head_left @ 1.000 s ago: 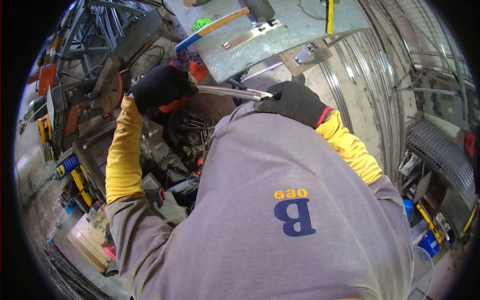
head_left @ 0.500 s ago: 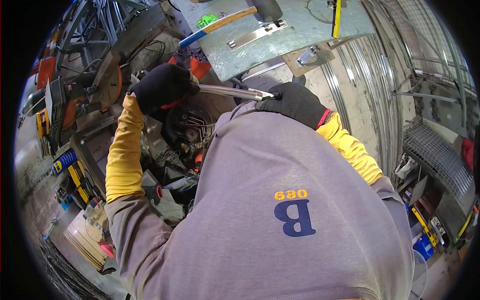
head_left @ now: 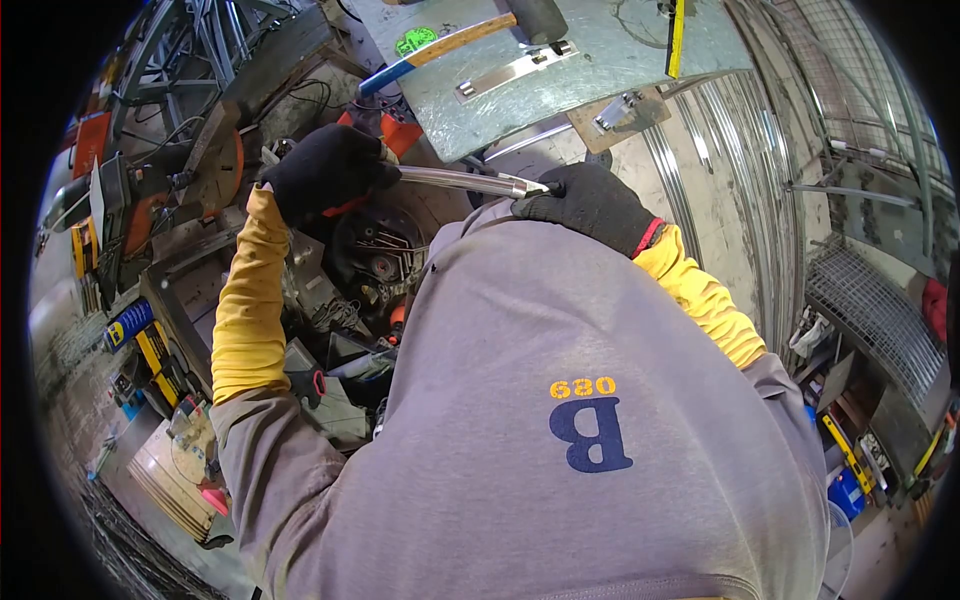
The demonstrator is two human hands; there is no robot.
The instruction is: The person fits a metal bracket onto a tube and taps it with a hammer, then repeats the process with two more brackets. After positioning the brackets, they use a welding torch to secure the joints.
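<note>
A shiny metal tube (head_left: 460, 180) runs between my two hands in front of my chest. My left hand (head_left: 330, 175), in a black glove, is wrapped round its left end. At the other end, where the tube has a slanted, open-looking tip (head_left: 530, 188), my right hand (head_left: 590, 208) grips it, also in a black glove with a red cuff edge. The fingers of the right hand are partly hidden behind the glove's back. Just beyond the tube is the near edge of a metal-topped table (head_left: 440, 125).
On the table lie a mallet (head_left: 440, 52), a slotted metal plate (head_left: 515, 70), a green tape measure (head_left: 414, 41) and a yellow level (head_left: 675, 40). A chop saw (head_left: 215, 160) stands at left. Long metal profiles (head_left: 745, 170) lie at right. Below my left hand are cluttered tools and a dark round container (head_left: 375, 250).
</note>
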